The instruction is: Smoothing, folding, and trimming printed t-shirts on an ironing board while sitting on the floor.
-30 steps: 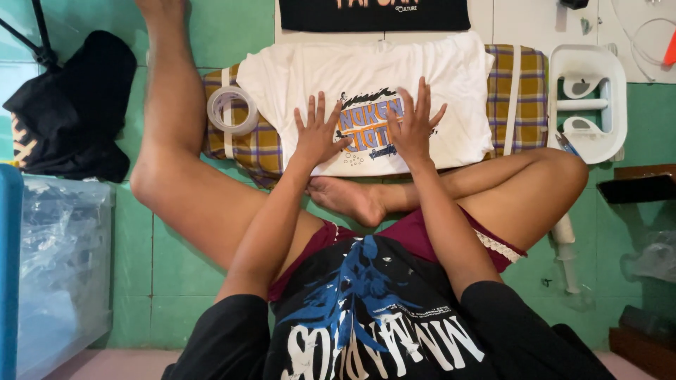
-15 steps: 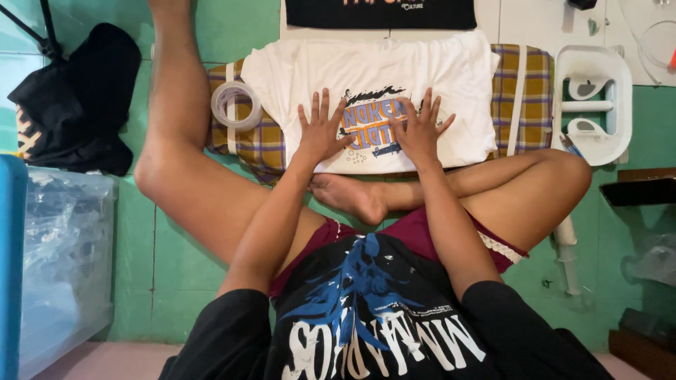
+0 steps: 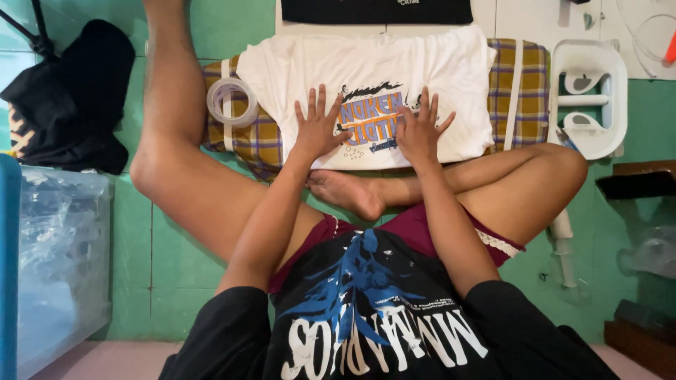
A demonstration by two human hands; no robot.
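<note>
Green tiled floor [image 3: 176, 281] bears a plaid cloth [image 3: 524, 91], black bag [image 3: 70, 98].

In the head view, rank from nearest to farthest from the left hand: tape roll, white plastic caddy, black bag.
From the left hand, pressed flat on the white T-shirt:
1. Tape roll, just to its left on the plaid cloth.
2. Black bag, far left on the floor.
3. White plastic caddy, far right.

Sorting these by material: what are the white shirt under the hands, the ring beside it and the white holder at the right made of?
White printed T-shirt: soft matte knit, likely cotton; it creases. Clear tape roll: glossy translucent plastic film. White caddy: smooth moulded plastic, seemingly.
</note>
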